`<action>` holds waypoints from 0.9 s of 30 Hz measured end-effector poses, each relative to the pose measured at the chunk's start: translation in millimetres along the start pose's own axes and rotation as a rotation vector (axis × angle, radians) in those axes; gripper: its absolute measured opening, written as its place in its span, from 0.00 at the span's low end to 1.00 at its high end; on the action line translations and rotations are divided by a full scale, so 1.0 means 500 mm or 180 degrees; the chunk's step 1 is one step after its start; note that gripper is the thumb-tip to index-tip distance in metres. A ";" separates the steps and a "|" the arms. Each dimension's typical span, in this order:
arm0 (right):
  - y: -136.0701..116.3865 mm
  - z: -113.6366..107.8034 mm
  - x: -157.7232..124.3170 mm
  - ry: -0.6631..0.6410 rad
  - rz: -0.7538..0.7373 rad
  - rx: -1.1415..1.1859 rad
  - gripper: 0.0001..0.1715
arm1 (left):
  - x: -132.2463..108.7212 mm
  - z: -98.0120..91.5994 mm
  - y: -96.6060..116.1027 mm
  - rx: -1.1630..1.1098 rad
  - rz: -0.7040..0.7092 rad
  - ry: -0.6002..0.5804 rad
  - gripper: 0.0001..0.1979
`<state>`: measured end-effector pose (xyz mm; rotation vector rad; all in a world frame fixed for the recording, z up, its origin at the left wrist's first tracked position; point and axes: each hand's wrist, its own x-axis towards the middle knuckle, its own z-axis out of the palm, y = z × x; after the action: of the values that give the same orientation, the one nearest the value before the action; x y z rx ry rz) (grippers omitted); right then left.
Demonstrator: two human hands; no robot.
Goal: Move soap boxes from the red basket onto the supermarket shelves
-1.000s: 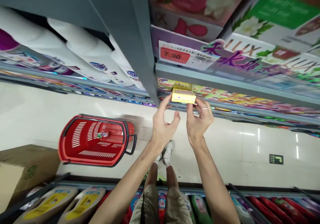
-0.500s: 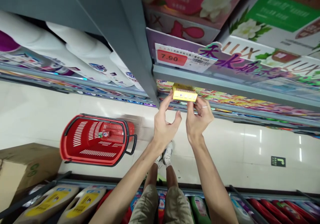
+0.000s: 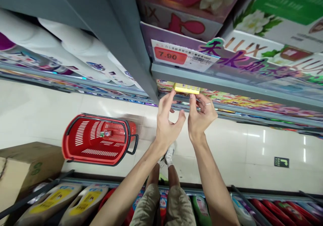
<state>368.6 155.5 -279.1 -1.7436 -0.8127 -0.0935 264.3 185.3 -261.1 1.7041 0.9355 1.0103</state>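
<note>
A small yellow box [image 3: 186, 89] is at the edge of a shelf below the one with the 7.90 price tag [image 3: 170, 55]. My right hand [image 3: 202, 116] pinches the box's near right side between thumb and fingers; a ring shows on one finger. At the box's left corner, my left hand [image 3: 168, 120] touches with a fingertip, its thumb held well apart and nothing inside its grasp. The upper part of the box is partly hidden under the shelf edge.
On the floor at left stands a red basket [image 3: 96, 140] with a small item inside. A cardboard box [image 3: 30, 165] sits at lower left. White bottles [image 3: 75, 47] fill the left shelf; bottles [image 3: 85, 202] line the shelf behind me. A grey post [image 3: 121, 34] divides the shelving.
The yellow box has moved slightly up and further under the shelf edge, tilting so less of its front shows. Both hands have stayed near it. The view has shifted slightly.
</note>
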 end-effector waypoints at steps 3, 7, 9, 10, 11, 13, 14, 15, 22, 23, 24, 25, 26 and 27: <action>0.002 0.004 0.004 0.0018 -0.0039 -0.0084 0.06 | 0.006 0.008 0.007 -0.0067 -0.0080 0.0036 0.29; 0.001 0.006 0.007 -0.0025 -0.0089 -0.0304 0.08 | 0.006 0.013 0.007 -0.0059 -0.0027 0.0036 0.29; 0.000 0.006 0.007 -0.0038 -0.0088 -0.0313 0.08 | 0.002 0.012 0.006 -0.0049 -0.0030 0.0011 0.29; -0.001 0.006 0.007 -0.0045 -0.0087 -0.0294 0.07 | 0.000 0.012 0.004 -0.0058 -0.0040 -0.0017 0.29; -0.001 0.006 0.006 -0.0053 -0.0087 -0.0269 0.07 | -0.002 0.011 0.003 -0.0070 -0.0045 -0.0045 0.29; -0.002 0.006 0.005 -0.0061 -0.0072 -0.0243 0.06 | -0.005 0.009 -0.002 -0.0075 -0.0050 -0.0078 0.27; -0.001 0.006 0.005 -0.0071 -0.0055 -0.0257 0.06 | -0.005 0.009 -0.005 -0.0066 -0.0048 -0.0077 0.26; -0.001 0.006 0.005 -0.0084 -0.0029 -0.0288 0.07 | -0.005 0.009 -0.008 -0.0047 -0.0045 -0.0057 0.26; 0.001 0.012 0.009 -0.0078 0.0112 -0.0356 0.09 | 0.004 0.011 -0.024 0.0101 -0.0108 -0.0032 0.28; 0.001 0.013 0.010 -0.0069 0.0112 -0.0336 0.09 | 0.005 0.011 -0.024 0.0089 -0.0113 -0.0038 0.28; 0.001 0.014 0.011 -0.0066 0.0114 -0.0326 0.08 | 0.006 0.010 -0.025 0.0079 -0.0108 -0.0041 0.28; 0.001 0.014 0.011 -0.0065 0.0114 -0.0329 0.09 | 0.006 0.010 -0.025 0.0074 -0.0093 -0.0039 0.28; 0.001 0.015 0.012 -0.0066 0.0120 -0.0344 0.09 | 0.007 0.010 -0.025 0.0076 -0.0082 -0.0038 0.28; 0.002 0.015 0.012 -0.0063 0.0126 -0.0372 0.10 | 0.007 0.009 -0.025 0.0085 -0.0078 -0.0039 0.28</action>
<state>371.0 164.9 -279.8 -1.8724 -0.8002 -0.0989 268.1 190.6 -273.1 1.7152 0.9635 0.9743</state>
